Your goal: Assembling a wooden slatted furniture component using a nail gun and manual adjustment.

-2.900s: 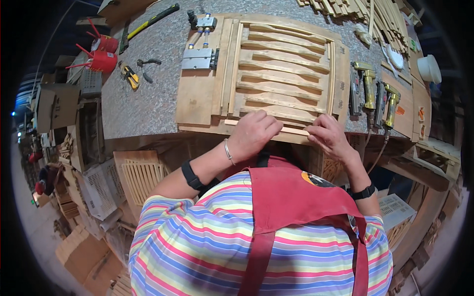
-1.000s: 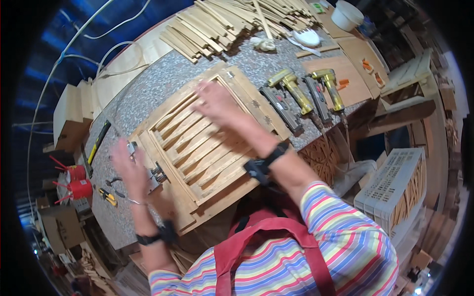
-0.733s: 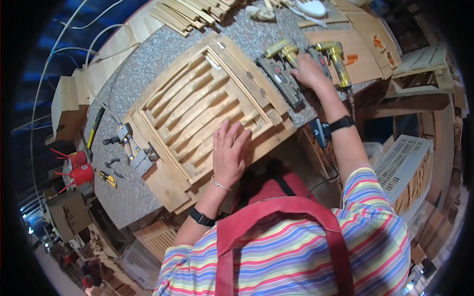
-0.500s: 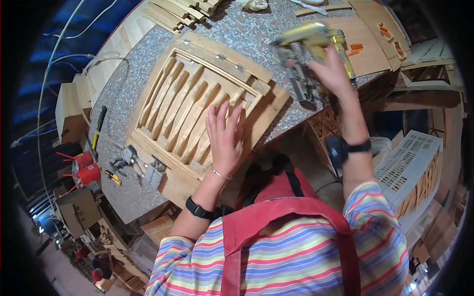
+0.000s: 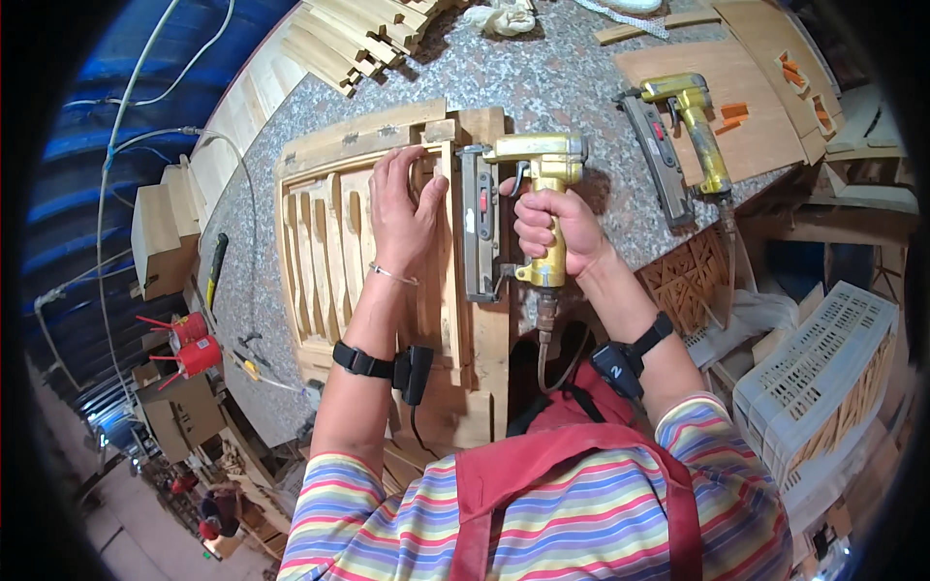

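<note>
A yellow pneumatic nail gun (image 5: 544, 155) is in my right hand (image 5: 562, 230), its fingers wrapped round the handle and its hose running down from the base. The gun's dark nose and magazine stand against the right side of a slatted wooden frame (image 5: 449, 290). On the upper part of that frame lies my left hand (image 5: 405, 208), fingers spread, the thumb near the right-hand rail. The frame, with its row of wavy slats (image 5: 332, 252), sits in a wooden jig board (image 5: 490, 368). Exactly where the nose meets the wood is hard to make out.
A second yellow nail gun (image 5: 686, 136) lies to the right, by a thin wood panel (image 5: 765, 121) with orange strips. Wooden strips (image 5: 358, 39) are stacked at the far left. A white plastic crate (image 5: 823, 358) stands lower right; red containers (image 5: 194, 349) sit left of the stone-topped table (image 5: 254, 397).
My right hand has brought the nail gun leftward to the frame's right side. The frame and jig have turned more upright in view. My left hand has shifted up and left over the slats.
</note>
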Demonstrator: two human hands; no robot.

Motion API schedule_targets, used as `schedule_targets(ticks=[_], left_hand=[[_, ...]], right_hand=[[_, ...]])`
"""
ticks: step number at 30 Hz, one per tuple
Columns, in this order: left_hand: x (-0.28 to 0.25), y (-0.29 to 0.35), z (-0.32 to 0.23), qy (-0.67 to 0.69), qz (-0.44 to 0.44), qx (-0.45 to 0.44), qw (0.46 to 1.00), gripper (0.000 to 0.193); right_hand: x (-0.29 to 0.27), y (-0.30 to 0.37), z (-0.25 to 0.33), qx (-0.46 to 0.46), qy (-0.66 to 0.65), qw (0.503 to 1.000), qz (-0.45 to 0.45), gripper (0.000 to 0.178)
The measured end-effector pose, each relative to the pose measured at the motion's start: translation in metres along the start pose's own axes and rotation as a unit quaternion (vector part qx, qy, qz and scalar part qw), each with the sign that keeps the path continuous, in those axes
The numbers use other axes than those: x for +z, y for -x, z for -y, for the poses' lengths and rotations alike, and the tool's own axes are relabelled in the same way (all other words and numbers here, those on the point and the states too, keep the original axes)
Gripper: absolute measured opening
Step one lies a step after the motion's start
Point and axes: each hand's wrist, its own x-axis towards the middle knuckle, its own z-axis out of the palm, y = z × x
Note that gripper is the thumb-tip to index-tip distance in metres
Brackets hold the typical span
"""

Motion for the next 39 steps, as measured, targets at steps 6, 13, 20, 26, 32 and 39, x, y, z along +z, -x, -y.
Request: schedule_targets(ticks=[6,13,20,26,32,39], left_hand=[[-0.002,-0.001,-0.001,0.007,-0.001,-0.023,1.0,0.04],[-0.003,-0.003,-0.001,0.026,0.0,-0.035,0.999,0.039],[-0.001,-0.007,-0.003,0.022,0.001,-0.027,0.999,0.039],[-0.002,-0.003,0.001,0.013,-0.008,-0.019,1.0,0.04],[0.0,-0.001,0.004,0.01,-0.024,-0.021,0.999,0.041],[-0.052,0.045,-0.017,0.098,0.03,0.046,0.994,0.06]], right_hand=[[-0.01,-0.012,0.0,0.001,-0.06,0.998,0.031,0.025],[-0.01,-0.019,0.001,0.014,-0.094,0.995,0.036,0.024],[-0.016,-0.021,0.005,0.023,-0.095,0.994,0.045,0.023],[0.007,-0.014,0.017,0.016,0.026,0.999,-0.009,0.019],[0.006,-0.017,0.019,0.011,0.08,0.997,-0.014,0.021],[-0.012,0.042,-0.003,0.011,0.046,0.998,0.051,0.027]])
